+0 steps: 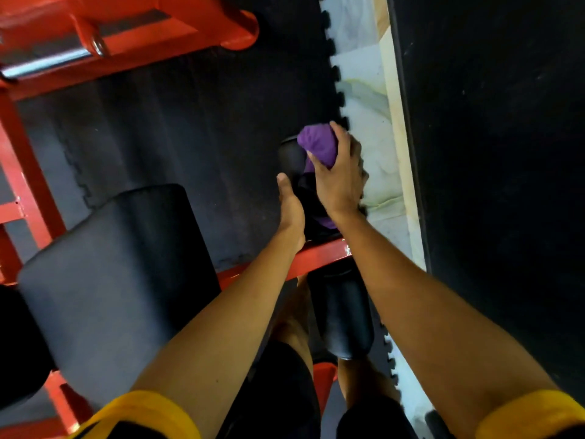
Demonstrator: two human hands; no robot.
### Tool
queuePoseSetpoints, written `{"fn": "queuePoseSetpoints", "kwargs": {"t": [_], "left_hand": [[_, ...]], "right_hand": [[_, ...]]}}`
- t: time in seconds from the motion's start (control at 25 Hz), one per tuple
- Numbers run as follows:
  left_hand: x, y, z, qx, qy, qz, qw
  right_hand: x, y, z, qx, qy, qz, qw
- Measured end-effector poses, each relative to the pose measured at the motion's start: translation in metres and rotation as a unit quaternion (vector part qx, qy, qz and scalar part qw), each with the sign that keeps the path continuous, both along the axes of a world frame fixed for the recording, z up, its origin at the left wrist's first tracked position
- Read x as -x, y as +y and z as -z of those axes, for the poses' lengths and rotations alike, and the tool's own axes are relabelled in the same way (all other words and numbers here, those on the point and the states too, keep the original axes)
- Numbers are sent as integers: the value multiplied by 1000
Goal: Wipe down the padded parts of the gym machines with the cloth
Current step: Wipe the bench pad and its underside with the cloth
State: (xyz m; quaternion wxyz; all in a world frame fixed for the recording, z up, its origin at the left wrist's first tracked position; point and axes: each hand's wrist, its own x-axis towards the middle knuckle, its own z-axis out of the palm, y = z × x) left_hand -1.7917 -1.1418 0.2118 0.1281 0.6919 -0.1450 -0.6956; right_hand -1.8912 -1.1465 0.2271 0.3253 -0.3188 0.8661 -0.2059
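Note:
A black padded roller (289, 155) sticks out from the red machine frame (319, 256) toward the far side. My right hand (340, 175) grips a bunched purple cloth (318, 144) and presses it onto the top of that roller. My left hand (289, 209) lies against the roller's left side with the thumb pointing up; its fingers are hidden behind the pad. A second black roller (343, 318) extends toward me from the same red bar. A large black seat pad (107, 267) lies at the lower left.
Black interlocking rubber matting (196, 128) covers the floor. A pale floor strip (373, 128) runs along a black wall (493, 153) on the right. More red frame and a chrome bar (47, 63) fill the upper left. My legs are below the bar.

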Motion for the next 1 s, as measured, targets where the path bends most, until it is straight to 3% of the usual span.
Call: {"fn": "queuePoseSetpoints", "kwargs": {"t": [0.12,0.2,0.28,0.36,0.48,0.52,0.6,0.64,0.68,0.72,0.8,0.88,1.0], "left_hand": [[0,0,-2,-19,23,9,1000],[2,-1,-3,-17,14,-27,999],[3,0,-2,3,14,-27,1000],[-1,2,12,18,11,0,1000],[4,3,7,60,-11,12,998],[6,2,-3,68,-10,3,998],[5,1,0,50,8,-12,999],[3,0,2,31,14,-15,999],[2,-2,-1,22,6,10,1000],[2,-2,-4,26,0,17,1000],[6,-1,-9,46,-12,28,998],[4,2,-13,63,5,23,998],[1,1,1,51,5,11,999]], "right_hand": [[6,-22,-1,-11,23,-14,1000],[-4,-6,-4,-2,104,-160,982],[3,5,1,46,117,-261,957],[14,-3,8,58,64,-179,980],[13,-17,4,-21,-59,65,996],[11,-19,0,-45,-38,56,997],[9,-12,-4,-14,64,-138,988],[11,-6,-3,26,102,-255,961],[17,-4,1,56,114,-311,942],[23,-5,8,67,100,-296,947],[22,-8,17,50,7,-103,993],[11,-7,13,12,-39,34,999],[4,31,6,38,6,-50,998]]}}
